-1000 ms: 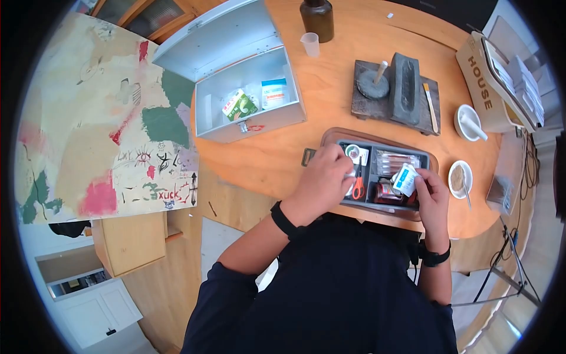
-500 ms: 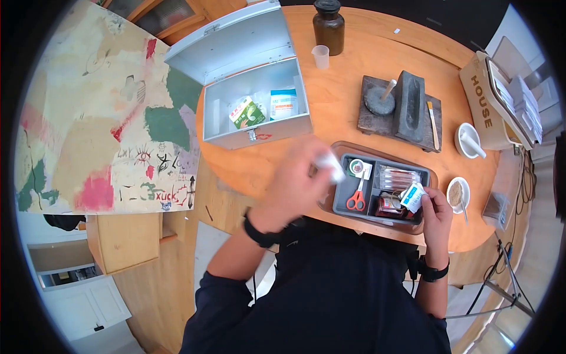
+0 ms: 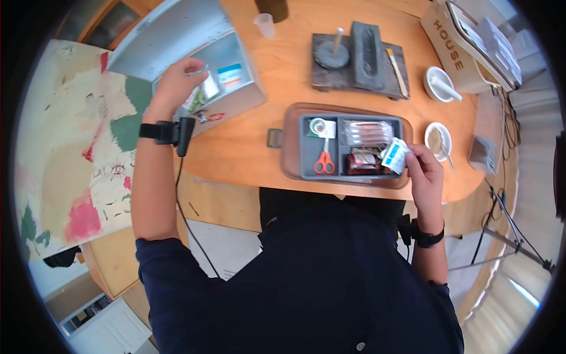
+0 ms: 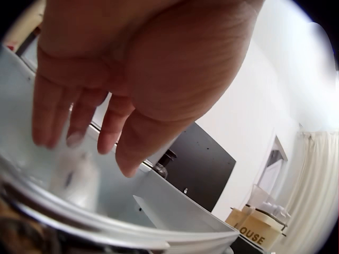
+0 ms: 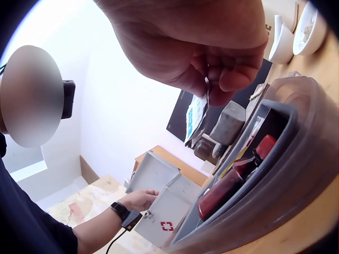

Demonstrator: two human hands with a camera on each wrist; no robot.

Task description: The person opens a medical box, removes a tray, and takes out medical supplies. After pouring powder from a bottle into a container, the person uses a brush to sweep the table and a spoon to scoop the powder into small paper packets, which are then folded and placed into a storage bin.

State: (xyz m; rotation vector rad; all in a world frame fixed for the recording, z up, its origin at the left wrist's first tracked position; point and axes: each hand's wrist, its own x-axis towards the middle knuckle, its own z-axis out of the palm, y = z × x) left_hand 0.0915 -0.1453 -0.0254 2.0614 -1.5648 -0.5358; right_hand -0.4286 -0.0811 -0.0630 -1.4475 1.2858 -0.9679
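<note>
My left hand (image 3: 180,85) is over the open metal first-aid box (image 3: 233,103), its fingers straight and pointing down in the left wrist view. Just below the fingertips is a blurred white item (image 4: 77,177), inside the box. Beside it in the box lie a green-and-white packet (image 3: 194,101) and a blue-and-white packet (image 3: 230,75). My right hand (image 3: 425,168) pinches a small white-and-blue sachet (image 3: 394,156) above the grey divided tray (image 3: 303,147). Orange-handled scissors (image 3: 324,160), a tape roll (image 3: 317,125), bagged cotton swabs (image 3: 367,132) and a dark red bottle (image 5: 220,193) lie in that tray.
The grey tray sits in a brown translucent container (image 3: 290,141) near the table's front edge. Behind stand a stone grinding set (image 3: 368,56) and a plastic cup (image 3: 265,25). At right are a mortar with pestle (image 3: 439,82), a powder bowl (image 3: 437,140) and a HOUSE bin (image 3: 457,47).
My left hand moved from the tray to the metal box, carrying a small white item, which now shows below straightened fingers. My right hand keeps its sachet over the tray. The head view shifted.
</note>
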